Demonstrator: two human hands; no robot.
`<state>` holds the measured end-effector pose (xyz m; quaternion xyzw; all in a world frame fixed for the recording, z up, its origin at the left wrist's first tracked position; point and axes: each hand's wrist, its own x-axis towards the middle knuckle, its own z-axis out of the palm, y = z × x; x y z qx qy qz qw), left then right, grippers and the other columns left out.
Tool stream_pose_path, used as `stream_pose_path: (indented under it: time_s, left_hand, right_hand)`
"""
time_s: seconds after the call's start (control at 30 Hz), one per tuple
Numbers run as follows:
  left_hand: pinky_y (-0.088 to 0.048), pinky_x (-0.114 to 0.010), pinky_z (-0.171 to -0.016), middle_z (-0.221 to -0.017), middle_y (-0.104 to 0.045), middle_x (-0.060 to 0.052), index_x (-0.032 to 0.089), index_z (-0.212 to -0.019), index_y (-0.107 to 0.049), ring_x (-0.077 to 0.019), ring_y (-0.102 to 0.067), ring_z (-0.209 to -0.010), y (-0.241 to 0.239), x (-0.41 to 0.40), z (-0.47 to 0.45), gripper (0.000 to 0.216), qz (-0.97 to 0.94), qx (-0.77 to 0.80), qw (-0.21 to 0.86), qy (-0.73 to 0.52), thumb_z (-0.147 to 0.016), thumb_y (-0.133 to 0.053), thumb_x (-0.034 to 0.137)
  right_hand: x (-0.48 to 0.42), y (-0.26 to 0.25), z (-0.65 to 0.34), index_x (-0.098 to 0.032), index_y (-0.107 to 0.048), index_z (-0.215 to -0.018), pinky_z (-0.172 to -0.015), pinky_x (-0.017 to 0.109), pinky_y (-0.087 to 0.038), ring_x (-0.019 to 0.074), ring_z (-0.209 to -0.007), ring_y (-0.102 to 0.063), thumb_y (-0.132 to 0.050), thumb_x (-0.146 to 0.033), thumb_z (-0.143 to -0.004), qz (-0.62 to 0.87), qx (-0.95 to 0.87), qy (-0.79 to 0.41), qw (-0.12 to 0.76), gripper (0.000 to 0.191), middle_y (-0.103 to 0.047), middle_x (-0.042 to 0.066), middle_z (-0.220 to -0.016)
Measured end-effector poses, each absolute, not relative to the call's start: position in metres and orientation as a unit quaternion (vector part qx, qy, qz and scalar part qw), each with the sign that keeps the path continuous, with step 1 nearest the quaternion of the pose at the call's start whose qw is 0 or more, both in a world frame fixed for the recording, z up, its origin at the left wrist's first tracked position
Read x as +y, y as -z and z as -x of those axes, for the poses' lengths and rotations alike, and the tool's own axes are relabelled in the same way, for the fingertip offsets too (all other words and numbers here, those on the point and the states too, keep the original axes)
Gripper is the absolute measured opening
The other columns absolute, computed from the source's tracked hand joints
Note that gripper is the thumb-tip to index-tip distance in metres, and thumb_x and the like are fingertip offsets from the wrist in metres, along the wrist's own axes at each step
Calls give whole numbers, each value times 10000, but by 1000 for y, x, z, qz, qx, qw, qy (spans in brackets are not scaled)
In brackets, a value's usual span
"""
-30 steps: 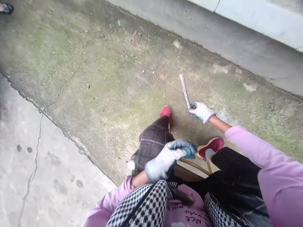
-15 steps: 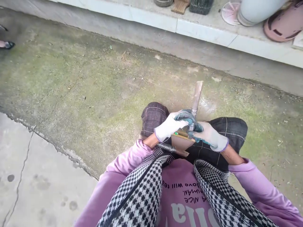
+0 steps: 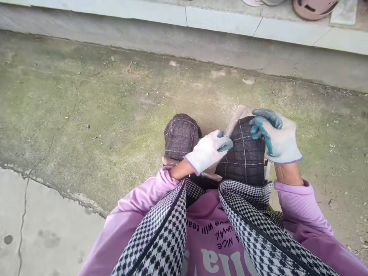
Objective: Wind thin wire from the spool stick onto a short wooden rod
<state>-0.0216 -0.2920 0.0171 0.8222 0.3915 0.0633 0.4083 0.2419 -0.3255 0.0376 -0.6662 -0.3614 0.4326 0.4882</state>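
My left hand (image 3: pixel 209 149), in a white work glove with grey-blue coated fingers, is closed around a wooden stick (image 3: pixel 235 119) wound with thin metal wire. The stick's bare end points up and away, between my knees and beside the right one. Below that hand, a second wooden piece with wire on it (image 3: pixel 211 176) lies near my lap, partly hidden by my wrist. My right hand (image 3: pixel 277 134), gloved alike, is raised over the outer side of my right knee. Its fingers are bent inward; whether a thin wire is between them is too fine to see.
Mossy concrete ground (image 3: pixel 115 107) spreads around my knees. Ahead runs a raised ledge edged with white tiles (image 3: pixel 218 25), with a pink plastic container (image 3: pixel 312 9) on it. A paler slab (image 3: pixel 51 218) with a crack lies at the lower left.
My right hand has left the wire-wound stick and moved right, over my knee. My left hand has shifted to grip the stick, which tilts more to the right. The view has moved down.
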Motion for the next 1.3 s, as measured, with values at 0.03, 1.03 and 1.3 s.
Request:
stream_pose_path:
  time_s: [0.03,1.03,1.3]
  left_hand:
    - [-703,-386,-1070,-1343,-816,-104,283,-1408,-994,-275,-828,-1201,-20,-294,19,308,-838,385,386,-35,-1218,-765,202]
    - [-670,-359,-984,-1202,-748,-81,300,-1369,-986,-258,-768,-1076,-35,-303,9,283,-868,322,378,23,-1193,-769,257]
    - [-712,-441,-1262,-1248,-956,-71,228,-1120,-971,-275,-848,-1270,-25,-299,19,196,-710,366,566,-204,-1123,-796,140]
  right_hand:
    - [-322,-34,-244,-336,-946,-1172,-584,373,-680,237,-713,-775,-1027,-569,-962,660,-364,-430,496,323,-883,38,-946]
    - [-305,-48,-237,-303,-899,-849,-817,420,-713,281,-946,-811,-1033,-381,-841,644,-404,-329,560,155,-875,69,-942]
    - [-316,-69,-233,-222,-847,-806,-387,226,-380,101,-489,-558,-1069,-402,-806,590,-317,-428,607,286,-824,35,-771]
